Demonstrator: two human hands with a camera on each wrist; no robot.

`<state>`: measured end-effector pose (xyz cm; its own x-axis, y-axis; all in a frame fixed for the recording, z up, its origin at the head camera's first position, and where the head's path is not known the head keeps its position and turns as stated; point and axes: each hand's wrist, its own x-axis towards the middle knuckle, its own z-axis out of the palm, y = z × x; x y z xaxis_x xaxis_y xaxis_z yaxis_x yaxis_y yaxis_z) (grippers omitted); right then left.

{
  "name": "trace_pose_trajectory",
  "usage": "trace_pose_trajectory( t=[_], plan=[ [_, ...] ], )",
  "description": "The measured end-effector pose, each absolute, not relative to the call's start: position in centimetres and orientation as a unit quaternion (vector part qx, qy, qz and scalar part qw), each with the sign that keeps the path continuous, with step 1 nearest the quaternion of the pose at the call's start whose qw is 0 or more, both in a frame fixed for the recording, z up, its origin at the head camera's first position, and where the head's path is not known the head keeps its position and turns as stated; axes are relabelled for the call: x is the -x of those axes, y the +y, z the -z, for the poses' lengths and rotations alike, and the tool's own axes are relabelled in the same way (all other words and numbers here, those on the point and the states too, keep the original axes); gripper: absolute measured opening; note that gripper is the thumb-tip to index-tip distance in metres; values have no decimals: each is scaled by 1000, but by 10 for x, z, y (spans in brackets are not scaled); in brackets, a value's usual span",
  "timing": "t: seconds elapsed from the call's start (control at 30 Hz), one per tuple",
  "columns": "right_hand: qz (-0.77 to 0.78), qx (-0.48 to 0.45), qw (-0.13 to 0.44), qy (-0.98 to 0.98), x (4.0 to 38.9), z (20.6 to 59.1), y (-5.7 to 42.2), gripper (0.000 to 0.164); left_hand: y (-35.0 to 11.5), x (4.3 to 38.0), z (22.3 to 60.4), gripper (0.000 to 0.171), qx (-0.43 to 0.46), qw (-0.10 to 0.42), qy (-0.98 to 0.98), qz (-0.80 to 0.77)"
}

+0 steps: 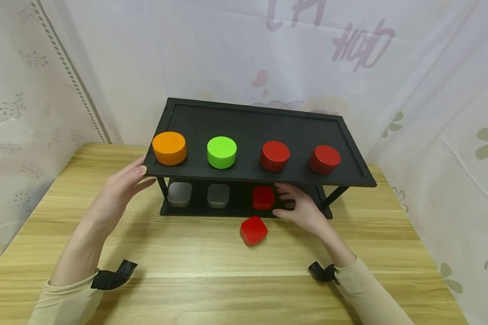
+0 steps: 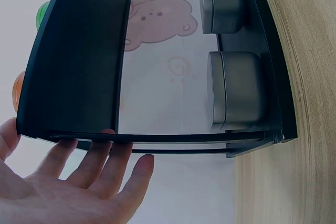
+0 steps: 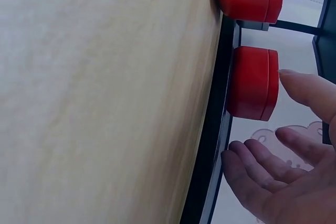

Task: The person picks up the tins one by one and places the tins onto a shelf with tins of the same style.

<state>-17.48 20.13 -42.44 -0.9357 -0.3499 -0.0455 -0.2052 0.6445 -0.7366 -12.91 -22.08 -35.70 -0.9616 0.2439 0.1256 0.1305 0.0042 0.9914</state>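
Note:
My left hand (image 1: 121, 189) holds the left front corner of a black two-tier rack (image 1: 248, 124), its thumb at the top tier's edge. In the left wrist view, the fingers (image 2: 113, 169) reach along the rack's side bars. On the lower tier sits a red square tin (image 1: 263, 197), and my right hand (image 1: 301, 208) is just right of it, fingers spread and loosely bent, with nothing in its grasp. The right wrist view has the thumb close to that tin's lid. Another red square tin (image 1: 254, 231) lies on the table before the rack.
Two grey square tins (image 1: 180, 195) (image 1: 218, 196) stand on the lower tier's left. Along the top tier's front are an orange round tin (image 1: 169, 149), a green one (image 1: 221, 152) and two red ones (image 1: 274, 156) (image 1: 324, 159). A printed curtain (image 1: 227, 54) hangs behind the wooden table (image 1: 195, 289).

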Motion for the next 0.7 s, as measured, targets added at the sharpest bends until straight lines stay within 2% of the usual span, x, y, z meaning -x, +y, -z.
trace_pose_trajectory(
  t=[0.7],
  plan=[
    [390,175,63,902,155,412,211,68,-221,130,356,44,-131,43,703,-697]
  ],
)
